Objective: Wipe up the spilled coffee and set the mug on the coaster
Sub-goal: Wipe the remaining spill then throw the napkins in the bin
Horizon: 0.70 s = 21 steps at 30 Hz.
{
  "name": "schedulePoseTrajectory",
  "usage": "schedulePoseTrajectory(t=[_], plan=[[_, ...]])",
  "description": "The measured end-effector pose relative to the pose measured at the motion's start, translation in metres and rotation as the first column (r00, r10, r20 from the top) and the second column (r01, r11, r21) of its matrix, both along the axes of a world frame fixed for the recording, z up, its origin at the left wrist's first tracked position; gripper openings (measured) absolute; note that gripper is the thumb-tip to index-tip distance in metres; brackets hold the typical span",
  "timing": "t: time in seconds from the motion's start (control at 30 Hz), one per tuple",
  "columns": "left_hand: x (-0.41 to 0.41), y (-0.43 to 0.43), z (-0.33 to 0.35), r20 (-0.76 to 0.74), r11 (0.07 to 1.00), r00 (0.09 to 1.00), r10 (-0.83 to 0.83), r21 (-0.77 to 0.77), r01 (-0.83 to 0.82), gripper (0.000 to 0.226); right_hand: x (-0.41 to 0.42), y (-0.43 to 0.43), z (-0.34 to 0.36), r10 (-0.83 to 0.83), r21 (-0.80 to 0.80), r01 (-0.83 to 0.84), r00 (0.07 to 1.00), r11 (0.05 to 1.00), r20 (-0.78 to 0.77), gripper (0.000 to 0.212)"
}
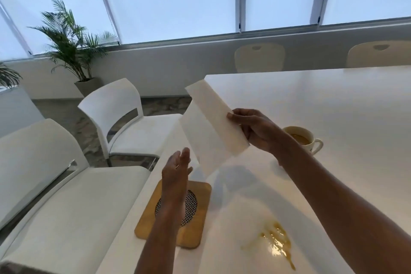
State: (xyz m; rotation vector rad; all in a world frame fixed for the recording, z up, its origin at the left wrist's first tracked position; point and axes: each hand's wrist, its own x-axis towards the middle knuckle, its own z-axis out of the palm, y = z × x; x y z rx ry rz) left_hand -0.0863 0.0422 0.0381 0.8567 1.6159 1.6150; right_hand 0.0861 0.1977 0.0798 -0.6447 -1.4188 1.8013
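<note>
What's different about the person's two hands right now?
The right hand grips a white paper towel by its edge; the left hand holds nothing. The right hand is curled; the left hand is straight and flat. The left hand hovers over the wooden coaster, the right hand nearer the mug. Both are raised above the table.

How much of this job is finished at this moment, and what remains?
Done: nothing yet. The coffee spill lies unwiped on the white table, and the mug stands off the wooden coaster. In hand: the right grip holds a folded paper towel above the table; the left grip is open. Left: wipe, then move the mug.
</note>
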Motion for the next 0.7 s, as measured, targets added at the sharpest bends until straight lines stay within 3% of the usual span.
schedulePoseTrajectory(t=[0.07, 0.13, 0.2, 0.3, 0.37, 0.47, 0.6, 0.7], plan=[[0.003, 0.007, 0.012, 0.114, 0.991, 0.985, -0.130, 0.057, 0.124, 0.036, 0.011, -0.013, -0.002, -0.007, -0.026, 0.006, 1.000, 1.000, -0.017, 0.029], [0.008, 0.010, 0.019, 0.183, 0.963, 0.948, -0.261, 0.115, 0.243, 0.049, 0.019, -0.026, -0.008, -0.027, -0.061, 0.026, 0.999, 0.998, -0.025, 0.031], [0.015, 0.011, 0.021, 0.233, 0.945, 0.919, -0.319, 0.154, 0.289, 0.050, 0.027, -0.038, -0.013, -0.067, -0.100, 0.064, 0.997, 0.993, -0.027, 0.032], [0.029, 0.009, 0.022, 0.281, 0.958, 0.920, -0.272, 0.171, 0.231, 0.016, 0.038, -0.057, -0.019, -0.141, -0.114, 0.143, 0.990, 0.983, 0.026, 0.032], [0.037, 0.008, 0.019, 0.276, 0.966, 0.929, -0.244, 0.156, 0.208, 0.011, 0.044, -0.071, -0.022, -0.193, -0.081, 0.200, 0.977, 0.976, 0.090, 0.030], [0.044, 0.007, 0.015, 0.293, 0.971, 0.928, -0.231, 0.131, 0.201, 0.017, 0.044, -0.090, -0.027, -0.311, 0.098, 0.296, 0.914, 0.950, 0.258, 0.044], [0.054, 0.005, 0.011, 0.327, 0.968, 0.913, -0.245, 0.128, 0.214, 0.015, 0.032, -0.121, -0.031, -0.512, 0.488, 0.261, 0.698, 0.833, 0.500, 0.089], [0.058, 0.000, 0.007, 0.339, 0.955, 0.894, -0.294, 0.138, 0.262, 0.015, 0.027, -0.137, -0.039, -0.655, 0.677, 0.195, 0.537, 0.709, 0.532, 0.092]])
